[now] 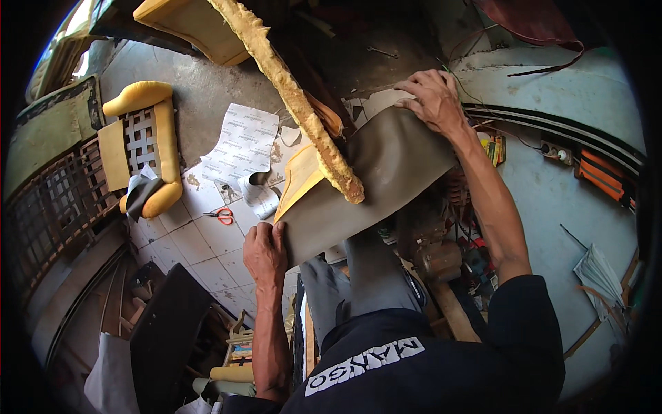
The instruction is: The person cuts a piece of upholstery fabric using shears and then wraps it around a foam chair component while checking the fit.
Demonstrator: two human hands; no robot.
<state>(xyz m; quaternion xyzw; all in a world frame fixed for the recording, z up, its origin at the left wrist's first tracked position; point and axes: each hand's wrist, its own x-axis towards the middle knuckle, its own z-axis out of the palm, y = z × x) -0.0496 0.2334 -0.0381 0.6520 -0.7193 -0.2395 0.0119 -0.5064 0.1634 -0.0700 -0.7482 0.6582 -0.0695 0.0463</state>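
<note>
A grey-brown sheet of upholstery vinyl point(386, 186) stretches in front of me, sagging in folds between my hands. My left hand point(265, 252) pinches its near left corner, thumb on top. At the far right edge, my right hand point(434, 103) grips the sheet with bent fingers; its thumb is mostly hidden. A long, rough yellow foam strip point(293, 93) crosses over the sheet, its near end above the vinyl's middle. Beside the strip, a yellow piece of foam or cloth point(300, 179) shows along the sheet's left edge.
Red-handled scissors point(222, 216) and white printed backing sheets point(245, 138) lie on the tiled floor. A yellow padded frame with woven straps point(165, 138) stands left. A dark panel point(169, 338) leans at lower left. Tools and a motor-like machine point(441, 259) crowd the right side.
</note>
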